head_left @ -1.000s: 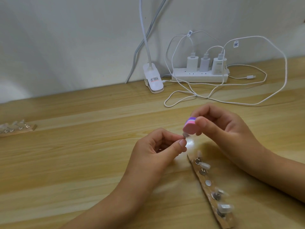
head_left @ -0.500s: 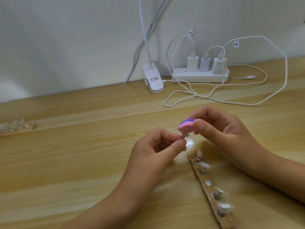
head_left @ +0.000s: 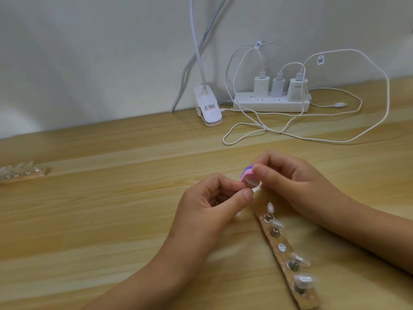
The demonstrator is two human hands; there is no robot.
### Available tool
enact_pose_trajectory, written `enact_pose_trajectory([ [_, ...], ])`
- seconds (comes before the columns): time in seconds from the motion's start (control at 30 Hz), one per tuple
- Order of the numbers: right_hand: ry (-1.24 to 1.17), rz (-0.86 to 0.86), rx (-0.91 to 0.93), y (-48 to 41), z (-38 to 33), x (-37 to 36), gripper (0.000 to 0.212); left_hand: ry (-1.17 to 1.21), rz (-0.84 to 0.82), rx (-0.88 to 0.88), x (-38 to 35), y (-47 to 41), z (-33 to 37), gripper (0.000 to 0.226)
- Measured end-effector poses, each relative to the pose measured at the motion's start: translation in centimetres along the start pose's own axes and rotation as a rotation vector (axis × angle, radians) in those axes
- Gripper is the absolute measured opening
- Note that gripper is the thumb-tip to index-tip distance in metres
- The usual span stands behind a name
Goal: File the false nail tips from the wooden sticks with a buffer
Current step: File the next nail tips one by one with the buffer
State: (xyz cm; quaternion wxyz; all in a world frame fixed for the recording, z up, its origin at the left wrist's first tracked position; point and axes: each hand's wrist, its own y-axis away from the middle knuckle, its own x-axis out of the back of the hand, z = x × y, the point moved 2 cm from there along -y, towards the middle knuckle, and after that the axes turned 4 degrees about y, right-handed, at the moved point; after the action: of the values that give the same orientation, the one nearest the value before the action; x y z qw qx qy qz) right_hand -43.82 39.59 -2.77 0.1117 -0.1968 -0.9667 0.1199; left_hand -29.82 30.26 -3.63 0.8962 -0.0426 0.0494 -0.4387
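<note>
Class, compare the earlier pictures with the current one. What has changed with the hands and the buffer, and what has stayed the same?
The right hand has slid the buffer slightly left and down, over the nail tip that the left hand pinches. Nothing was picked up or let go. The left hand, the wooden stick with its remaining tips, and the far stick stayed put.

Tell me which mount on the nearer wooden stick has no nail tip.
The middle mount, third of five on the wooden stick; the other four each carry a tip.

Left hand (head_left: 210,204) and right hand (head_left: 297,177) are bare, with short, plain fingernails (head_left: 247,194).
</note>
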Motion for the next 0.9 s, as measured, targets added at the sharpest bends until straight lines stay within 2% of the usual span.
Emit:
enact_pose_trajectory([
  [0.13, 0.015, 0.064, 0.049, 0.28, -0.04, 0.28, 0.028, 0.0, -0.014, -0.001, 0.03, 0.04, 0.1, 0.01],
  [0.27, 0.004, 0.025, 0.016, 0.13, 0.12, 0.3, 0.023, -0.001, -0.007, -0.003, 0.05, 0.15, 0.07, 0.016],
  [0.37, 0.05, 0.061, 0.072, 0.2, -0.06, 0.47, 0.025, 0.004, -0.013, 0.001, -0.02, 0.17, 0.26, 0.015],
  [0.5, -0.05, 0.026, 0.053, 0.12, 0.03, 0.31, 0.019, 0.001, -0.005, 0.006, -0.06, 0.13, 0.24, 0.018],
  [0.57, -0.032, 0.03, 0.073, 0.23, -0.09, 0.39, 0.024, 0.012, -0.002, 0.003, -0.12, 0.08, 0.24, 0.019],
  [0.7, 0.008, 0.032, 0.017, 0.32, -0.3, 0.34, 0.021, 0.009, -0.018, 0.003, -0.13, 0.05, 0.18, 0.015],
  [0.8, 0.045, 0.072, 0.083, 0.46, -0.45, 0.3, 0.019, -0.001, -0.016, 0.002, -0.1, 0.04, 0.19, 0.014],
  [0.9, 0.064, 0.065, 0.067, 0.43, -0.35, 0.26, 0.019, -0.003, -0.02, 0.004, -0.18, 0.08, 0.27, 0.013],
])
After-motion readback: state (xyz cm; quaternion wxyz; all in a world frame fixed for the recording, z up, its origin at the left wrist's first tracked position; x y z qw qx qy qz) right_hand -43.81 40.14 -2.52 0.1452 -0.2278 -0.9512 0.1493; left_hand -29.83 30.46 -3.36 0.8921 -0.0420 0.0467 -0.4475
